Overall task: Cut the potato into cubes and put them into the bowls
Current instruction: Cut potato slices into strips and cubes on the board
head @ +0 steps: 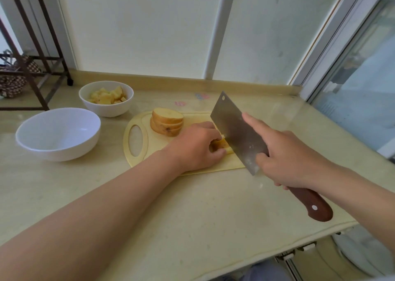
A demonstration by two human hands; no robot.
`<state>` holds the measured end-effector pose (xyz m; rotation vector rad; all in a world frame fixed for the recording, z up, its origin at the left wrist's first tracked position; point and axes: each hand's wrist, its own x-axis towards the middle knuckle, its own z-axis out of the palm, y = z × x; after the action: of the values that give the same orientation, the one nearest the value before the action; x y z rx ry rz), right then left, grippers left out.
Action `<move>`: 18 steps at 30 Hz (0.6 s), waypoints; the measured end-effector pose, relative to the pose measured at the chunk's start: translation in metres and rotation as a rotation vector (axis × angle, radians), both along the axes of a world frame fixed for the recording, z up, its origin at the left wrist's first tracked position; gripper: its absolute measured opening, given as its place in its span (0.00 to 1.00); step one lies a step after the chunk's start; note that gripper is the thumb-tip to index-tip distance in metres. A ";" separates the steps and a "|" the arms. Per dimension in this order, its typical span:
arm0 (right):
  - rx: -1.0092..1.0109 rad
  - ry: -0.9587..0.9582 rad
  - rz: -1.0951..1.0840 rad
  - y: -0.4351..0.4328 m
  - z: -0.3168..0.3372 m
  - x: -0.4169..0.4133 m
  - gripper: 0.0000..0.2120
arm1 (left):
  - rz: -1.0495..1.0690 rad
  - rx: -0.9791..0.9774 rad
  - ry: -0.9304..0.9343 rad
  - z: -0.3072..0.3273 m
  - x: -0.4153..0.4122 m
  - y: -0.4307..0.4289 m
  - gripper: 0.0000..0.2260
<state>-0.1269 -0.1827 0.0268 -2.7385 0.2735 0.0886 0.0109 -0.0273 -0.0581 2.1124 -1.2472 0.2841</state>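
The bare left forearm (85,206) lies nearest the camera, stretched across the beige stone countertop (171,206). The left hand (196,146) is curled, fingertips pinching a pale yellow potato piece (221,145) against the pale yellow plastic cutting board (230,163). The right hand (286,152) is closed round the reddish-brown wooden handle (310,203) of a broad steel cleaver (235,129), index finger laid straight along the blade's flat. The blade edge is set on the potato piece, just beside the left fingers. A stack of round potato slices (167,121) stands on the board's far end. A small white bowl (106,109) holding potato cubes (106,95) and a large white bowl (57,148) stand left of the board. Pink stickers (180,103) on the countertop are too blurred to be read. Frosted window panels (149,24) rise behind; a dark metal rack (32,67) stands far left.
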 end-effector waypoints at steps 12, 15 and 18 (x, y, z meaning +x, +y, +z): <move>0.049 -0.020 -0.029 0.018 0.001 0.055 0.46 | -0.027 0.007 -0.014 0.001 -0.002 0.004 0.13; 0.091 -0.152 -0.083 0.012 -0.002 0.037 0.45 | -0.011 -0.003 -0.001 0.001 0.000 0.004 0.16; 0.105 -0.225 -0.113 0.009 0.000 0.022 0.44 | -0.012 -0.011 0.002 0.001 0.000 0.005 0.16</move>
<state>-0.1044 -0.1738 0.0267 -2.5930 0.3479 -0.2272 0.0110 -0.0227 -0.0574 2.0951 -1.2538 0.2825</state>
